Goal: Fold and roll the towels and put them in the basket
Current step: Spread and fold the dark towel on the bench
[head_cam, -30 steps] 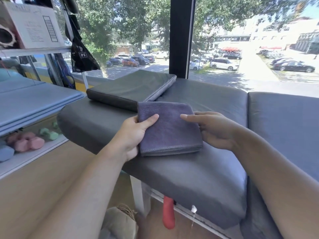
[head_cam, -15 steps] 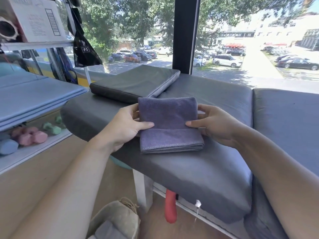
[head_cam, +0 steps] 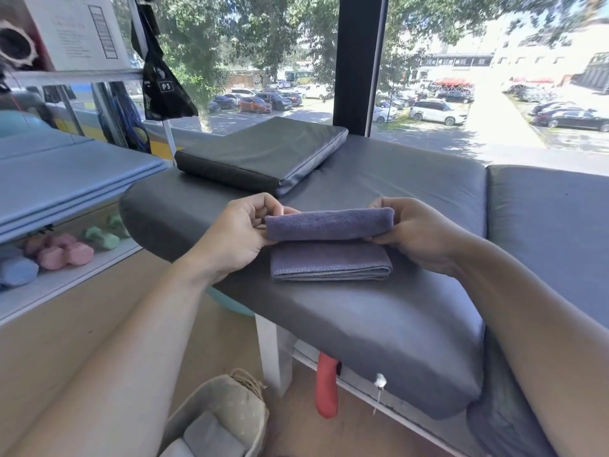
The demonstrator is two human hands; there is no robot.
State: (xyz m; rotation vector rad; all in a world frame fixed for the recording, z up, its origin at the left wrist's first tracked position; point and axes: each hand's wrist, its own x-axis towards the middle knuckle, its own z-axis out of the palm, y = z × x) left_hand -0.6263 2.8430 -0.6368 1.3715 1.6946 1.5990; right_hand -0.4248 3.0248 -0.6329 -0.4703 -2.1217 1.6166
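Grey bench cushion [head_cam: 379,324] carries the purple towel [head_cam: 329,245] near its front edge; left hand [head_cam: 237,235] and right hand [head_cam: 418,235] pinch the roll's ends (basket [head_cam: 230,413] waits below). Uneven pressure could skew it, loose grip unrolls it.

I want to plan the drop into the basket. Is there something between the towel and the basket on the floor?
Nothing visible blocks it. The towel lies on the grey cushion, held by the left hand and right hand. The basket sits on the floor, lower left, past the cushion's edge, its opening partly out of frame.
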